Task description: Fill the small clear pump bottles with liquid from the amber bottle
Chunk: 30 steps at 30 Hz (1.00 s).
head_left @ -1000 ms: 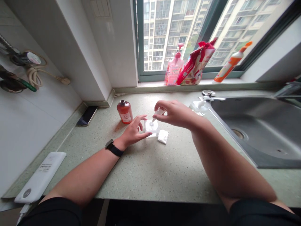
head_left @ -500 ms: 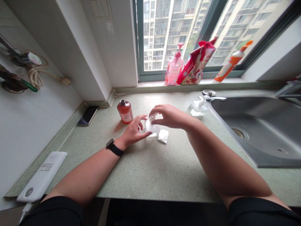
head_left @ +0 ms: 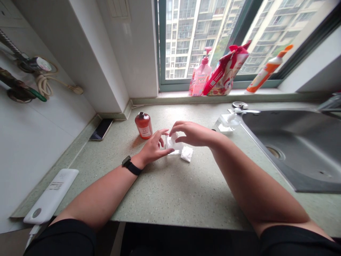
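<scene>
A clear square container (head_left: pixel 174 148) stands on the counter between my hands. My left hand (head_left: pixel 154 146) curves beside its left side with thumb and fingers apart; I cannot tell if it touches. From the right, my right hand (head_left: pixel 190 134) pinches a small translucent piece (head_left: pixel 174 137) over the container's top, its exact kind hard to make out. A folded white packet (head_left: pixel 187 154) lies just to the right of the container. Behind my left hand stands an amber-red bottle (head_left: pixel 144 126) with a white label and an uncapped dark neck.
A clear pump bottle (head_left: pixel 227 122) sits beside the steel sink (head_left: pixel 295 153). On the sill are a pink pump bottle (head_left: pixel 199 80), a red bag (head_left: pixel 227 73) and an orange-white bottle (head_left: pixel 268 73). A phone (head_left: pixel 101 129) and a white power bank (head_left: pixel 52 195) lie left.
My right hand has dipped slightly, and the translucent piece in it now looks more tilted. My left hand keeps its pose. The whole view has shifted a little.
</scene>
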Tool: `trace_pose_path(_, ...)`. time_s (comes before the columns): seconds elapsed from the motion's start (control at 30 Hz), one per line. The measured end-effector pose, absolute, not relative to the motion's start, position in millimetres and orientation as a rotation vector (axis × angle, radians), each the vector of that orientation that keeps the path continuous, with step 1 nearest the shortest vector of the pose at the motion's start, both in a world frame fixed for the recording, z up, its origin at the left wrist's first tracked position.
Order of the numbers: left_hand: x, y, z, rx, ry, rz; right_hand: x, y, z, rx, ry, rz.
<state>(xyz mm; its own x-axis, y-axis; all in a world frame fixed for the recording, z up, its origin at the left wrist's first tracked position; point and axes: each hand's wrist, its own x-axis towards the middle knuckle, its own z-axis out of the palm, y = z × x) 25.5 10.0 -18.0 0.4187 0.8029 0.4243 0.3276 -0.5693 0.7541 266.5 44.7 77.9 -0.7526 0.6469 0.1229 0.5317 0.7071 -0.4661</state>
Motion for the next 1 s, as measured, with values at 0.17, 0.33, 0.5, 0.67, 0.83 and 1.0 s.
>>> trace_pose_path(0.17,26,11,-19,2.09,0.939,1.074,264,42,79,-0.939,-2.653,0.581)
trace_pose_path(0.33,26,10,-18,2.075,0.949,1.074,260,42,77,-1.044,-2.646,0.475)
trace_pose_path(0.5,25,9,-17,2.069,0.953,1.063,260,43,73,-1.16,-2.613,0.431)
trace_pose_path(0.67,25,10,-18,2.078,0.935,1.074,266,42,75,-1.035,-2.597,0.57)
trace_pose_path(0.83,26,11,-19,2.086,0.943,1.078,261,41,76,-1.027,-2.63,0.539)
trace_pose_path(1.0,25,10,-20,2.097,0.949,1.077,254,38,75,-1.267,-2.588,0.346)
